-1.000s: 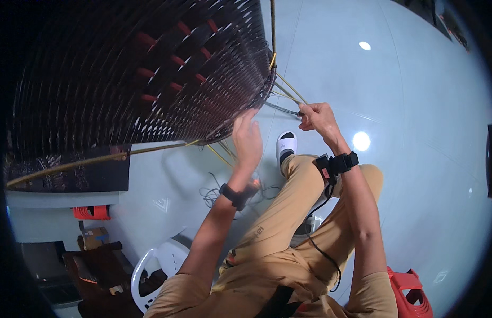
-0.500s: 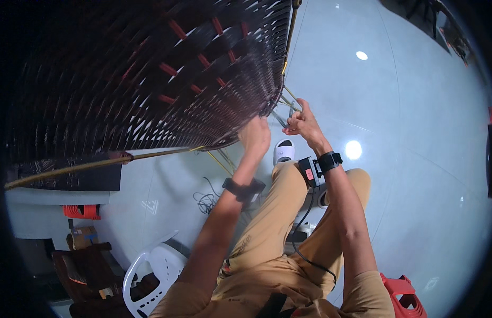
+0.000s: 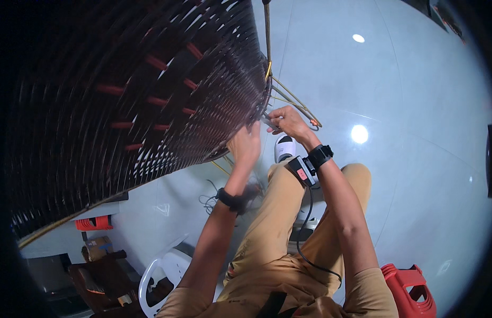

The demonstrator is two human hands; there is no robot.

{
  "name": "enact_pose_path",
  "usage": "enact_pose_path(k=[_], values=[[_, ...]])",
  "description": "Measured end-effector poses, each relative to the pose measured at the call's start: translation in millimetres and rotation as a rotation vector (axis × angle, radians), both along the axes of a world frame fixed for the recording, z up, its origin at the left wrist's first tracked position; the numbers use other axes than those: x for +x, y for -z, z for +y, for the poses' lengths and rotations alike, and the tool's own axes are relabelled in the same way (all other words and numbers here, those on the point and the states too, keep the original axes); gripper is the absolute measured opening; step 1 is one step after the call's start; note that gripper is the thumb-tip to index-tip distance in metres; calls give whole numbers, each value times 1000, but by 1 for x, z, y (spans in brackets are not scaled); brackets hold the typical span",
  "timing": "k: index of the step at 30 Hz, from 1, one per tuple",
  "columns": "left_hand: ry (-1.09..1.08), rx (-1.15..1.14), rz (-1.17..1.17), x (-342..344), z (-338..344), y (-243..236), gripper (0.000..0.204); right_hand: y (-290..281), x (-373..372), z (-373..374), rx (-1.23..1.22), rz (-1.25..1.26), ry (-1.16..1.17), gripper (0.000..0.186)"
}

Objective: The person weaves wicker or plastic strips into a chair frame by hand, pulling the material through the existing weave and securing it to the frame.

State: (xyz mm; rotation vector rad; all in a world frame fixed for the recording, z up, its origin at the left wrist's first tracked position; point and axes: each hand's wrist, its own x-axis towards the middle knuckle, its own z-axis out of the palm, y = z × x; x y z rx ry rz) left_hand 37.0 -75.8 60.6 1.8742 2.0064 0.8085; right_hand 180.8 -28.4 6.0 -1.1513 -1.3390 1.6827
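A large dark brown wicker piece (image 3: 182,114) with short red bands woven in fills the upper left. Gold metal rods (image 3: 296,100) run along its edge and stick out beyond its corner. At the lower corner my left hand (image 3: 247,146) is closed on the woven edge; its fingertips are partly hidden. Just right of it, my right hand (image 3: 291,123) grips a thin grey metal tool (image 3: 268,122), whose tip meets the edge of the weave. What kind of tool it is, I cannot make out.
Below are my legs (image 3: 267,228) and a white-and-black shoe (image 3: 284,148). A dark cable (image 3: 207,204) lies loosely on the pale tiled floor (image 3: 415,175). A white plastic chair (image 3: 171,265) stands lower left, a red plastic stool (image 3: 410,291) lower right.
The wicker piece has tilted and shifted left and down. My right hand has moved left to its corner, its raised finger now curled in. My left hand has moved slightly down and left.
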Motion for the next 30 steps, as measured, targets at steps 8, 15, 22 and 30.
enact_pose_path(k=[8, 15, 22, 30], values=[[-25, -60, -45, 6, -5, -26, 46, -15, -5, 3, -1, 31, 44, 22], [-11, -25, 15, -5, -2, -16, 50, -16, 0, 2, 32, 86, -19, 22], [25, -74, -166, -7, 1, -14, 42, -16, -2, 0, -53, 150, 4, 19], [-28, -82, -199, -12, 2, -12, 40, -20, -7, 1, -41, 126, -45, 16]])
